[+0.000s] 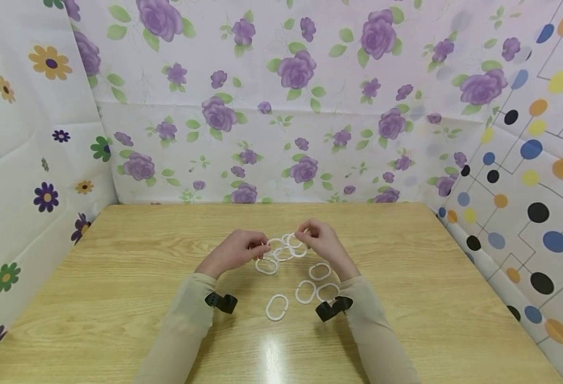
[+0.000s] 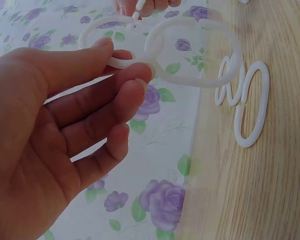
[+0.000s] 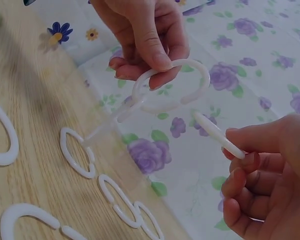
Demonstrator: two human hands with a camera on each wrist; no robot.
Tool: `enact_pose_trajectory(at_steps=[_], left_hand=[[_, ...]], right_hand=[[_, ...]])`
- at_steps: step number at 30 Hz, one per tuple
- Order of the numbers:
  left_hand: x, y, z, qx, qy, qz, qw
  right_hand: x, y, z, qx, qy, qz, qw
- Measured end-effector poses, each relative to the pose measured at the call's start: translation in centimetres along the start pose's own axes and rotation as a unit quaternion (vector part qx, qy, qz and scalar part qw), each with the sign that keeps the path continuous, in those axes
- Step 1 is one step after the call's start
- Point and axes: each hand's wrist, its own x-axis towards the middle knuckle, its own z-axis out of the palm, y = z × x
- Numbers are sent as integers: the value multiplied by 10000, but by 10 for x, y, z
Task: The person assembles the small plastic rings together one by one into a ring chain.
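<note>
Thumb and fingertips of my left hand (image 1: 238, 249) pinch a white oval plastic ring with a small gap (image 3: 207, 76). Linked through it, a second white ring (image 2: 190, 81) hangs from its side in the left wrist view. Level with it, my right hand (image 1: 322, 242) pinches another white ring (image 3: 217, 135) between thumb and forefinger, seen edge-on. Its gap end points toward the left hand's ring, and the two overlap in the left wrist view. The remaining fingers of both hands are loosely bent.
Several loose white rings lie on the wooden table, one nearest me (image 1: 267, 308) and others closer to the right wrist (image 1: 296, 292). More rings lie beneath the hands. Flowered cloth (image 1: 262, 154) stands behind the table, with patterned cloth on both sides.
</note>
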Motion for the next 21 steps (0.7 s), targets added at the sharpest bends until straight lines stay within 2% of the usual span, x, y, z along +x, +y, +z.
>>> enact_pose_trajectory(at_steps=[7, 17, 21], left_hand=[[-1, 0, 0, 0, -40, -12, 10000], [0, 0, 0, 277, 99, 94, 9995], [-1, 1, 0, 231, 178, 103, 9995]], right_hand=[[-1, -5, 1, 71, -332, 162, 9993], [2, 1, 3, 75, -505, 43, 9987], [2, 1, 4, 94, -600, 34, 9981]])
